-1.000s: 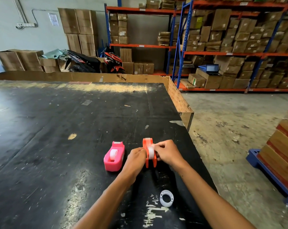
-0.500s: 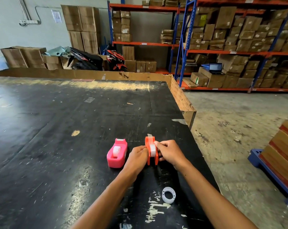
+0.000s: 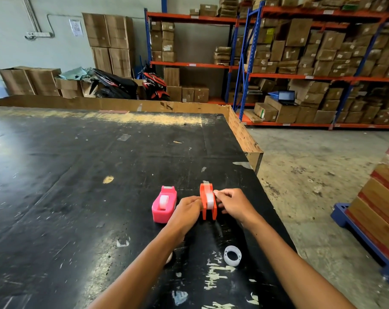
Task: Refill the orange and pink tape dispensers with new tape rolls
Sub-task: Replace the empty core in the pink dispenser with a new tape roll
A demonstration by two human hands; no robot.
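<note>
The orange tape dispenser [image 3: 208, 202] stands upright on the black table [image 3: 77, 186] with a white tape roll seated in it. My left hand [image 3: 187, 208] grips its left side and my right hand [image 3: 232, 202] presses against its right side, thumb at the roll. A strip of tape runs up to the cutter at its far end. The pink tape dispenser [image 3: 164, 204] sits just left of my left hand, also with a white roll in it. A bare white tape core [image 3: 232, 256] lies on the table nearer to me, between my forearms.
The table's right edge runs close beside my right arm, with concrete floor beyond. A raised cardboard rim [image 3: 240, 132] borders the far and far-right sides. Stacked boxes on a blue pallet [image 3: 367, 237] stand at the right. Shelving racks with cartons fill the background.
My hands and the orange dispenser have stayed in place; my right fingers have shifted slightly on the roll. The camera view has tilted a little.
</note>
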